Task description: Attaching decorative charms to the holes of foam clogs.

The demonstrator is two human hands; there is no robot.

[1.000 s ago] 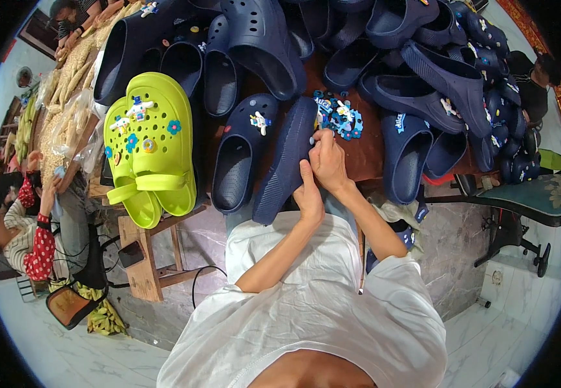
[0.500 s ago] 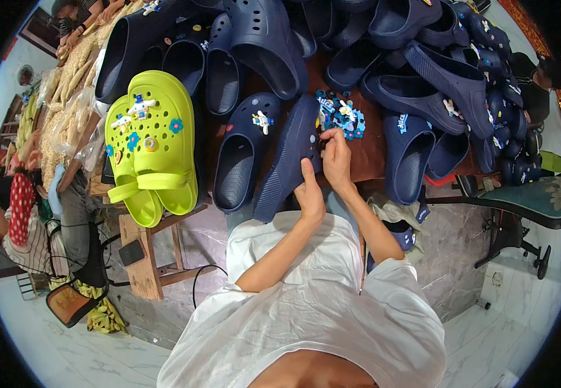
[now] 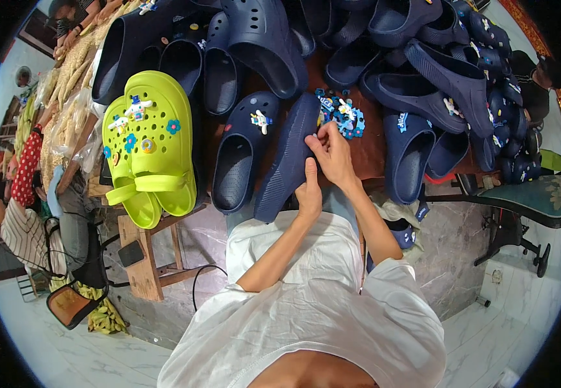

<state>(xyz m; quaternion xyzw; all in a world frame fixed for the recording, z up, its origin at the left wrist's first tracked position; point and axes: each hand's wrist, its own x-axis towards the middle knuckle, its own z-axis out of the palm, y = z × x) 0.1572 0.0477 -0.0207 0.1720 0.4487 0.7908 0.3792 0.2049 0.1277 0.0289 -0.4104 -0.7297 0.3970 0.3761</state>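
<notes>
A navy clog (image 3: 288, 158) stands tilted on its side, its ridged sole edge facing left. My left hand (image 3: 309, 194) is closed around its near right side, thumb up along the edge. My right hand (image 3: 333, 155) grips the clog's upper right side, thumb against the sole edge and fingers bent over the top; whether a small charm is in those fingers is hidden. Just beyond lies a pile of blue, white and black shoe charms (image 3: 346, 116). To the left, a second navy clog (image 3: 245, 152) lies upright with a white character charm (image 3: 261, 121) on it.
A pair of lime-green clogs (image 3: 158, 142) with charms stands at the left. Many navy clogs (image 3: 416, 100) crowd the brown tabletop (image 3: 372, 145) at the back and right. A wooden stool (image 3: 141, 271) and an office chair (image 3: 519, 200) flank me. Other people sit at far left and right.
My right hand has turned, bringing its thumb onto the clog's sole edge. The held clog has tipped so its top is less visible. My left hand has shifted slightly.
</notes>
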